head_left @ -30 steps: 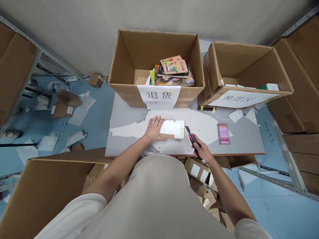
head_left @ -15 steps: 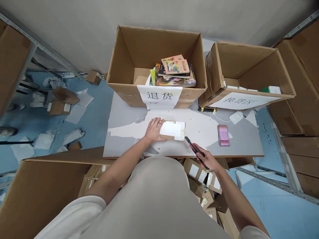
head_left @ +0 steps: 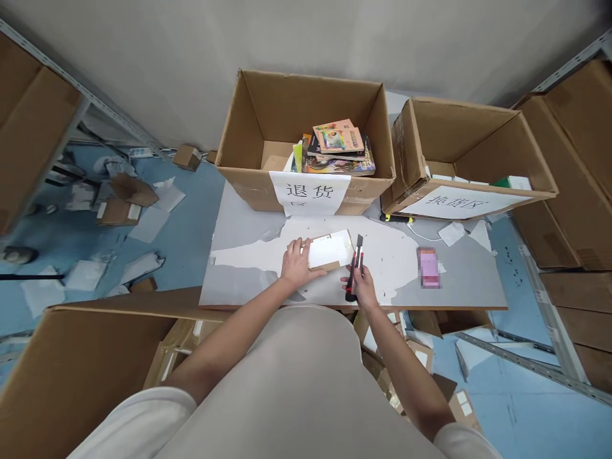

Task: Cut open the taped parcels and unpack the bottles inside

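Observation:
My left hand (head_left: 296,262) grips the left end of a small cardboard box (head_left: 335,247), thumb along its near side. A white label covers most of the box's top, and clear tape shows at its right end. My right hand (head_left: 362,285) is closed around a red-and-black utility knife (head_left: 354,271), just right of the box. The knife's dark tip points away from me and stands apart from the box, near its right end.
Behind stand a large carton (head_left: 248,191) holding books and another carton (head_left: 406,204) with small boxes inside. A yellow-and-black tool (head_left: 396,218), a white adapter with a cable (head_left: 452,233) and a blurred pink item (head_left: 429,268) lie on the table (head_left: 239,280). Parcels crowd below the front edge.
My right hand has moved left, and the utility knife has swung from slanting left to pointing away from me. The small box has turned slightly under my left hand. The view has shifted a little.

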Demonstrator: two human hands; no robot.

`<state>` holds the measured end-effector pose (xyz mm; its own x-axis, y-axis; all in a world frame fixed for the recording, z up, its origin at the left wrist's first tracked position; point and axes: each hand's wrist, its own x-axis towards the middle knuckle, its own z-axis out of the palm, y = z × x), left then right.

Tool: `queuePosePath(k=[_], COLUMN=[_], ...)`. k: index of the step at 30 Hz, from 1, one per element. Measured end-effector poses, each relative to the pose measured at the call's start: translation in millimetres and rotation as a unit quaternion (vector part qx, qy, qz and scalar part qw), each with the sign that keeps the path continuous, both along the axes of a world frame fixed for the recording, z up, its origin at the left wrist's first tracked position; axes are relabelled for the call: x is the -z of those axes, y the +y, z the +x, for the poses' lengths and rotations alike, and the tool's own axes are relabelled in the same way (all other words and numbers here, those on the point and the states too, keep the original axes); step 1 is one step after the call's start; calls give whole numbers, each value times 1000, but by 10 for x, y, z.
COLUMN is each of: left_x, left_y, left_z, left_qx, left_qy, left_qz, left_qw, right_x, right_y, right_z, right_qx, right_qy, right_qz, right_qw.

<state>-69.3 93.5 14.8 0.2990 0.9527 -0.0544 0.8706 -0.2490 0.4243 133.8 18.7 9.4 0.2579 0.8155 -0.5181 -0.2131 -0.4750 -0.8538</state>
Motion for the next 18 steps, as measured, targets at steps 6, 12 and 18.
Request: queuePosePath(k=[6, 12, 18], left_x=[107, 217, 102], left_y=[-404, -700, -160], left_z=[-300, -352, -278], left_qx=[-22, -63, -47], left_qy=[-123, -228, -184], left_qz=[-50, -108, -66], left_qw=[991, 966, 980], right_x=[24, 75, 43], right_y=[364, 448, -42], right_z=[-79, -89, -107], right_qx=[-66, -89, -58], right_qy=[-36, -43, -46], right_qz=[17, 25, -32], right_qw=[997, 995, 997])
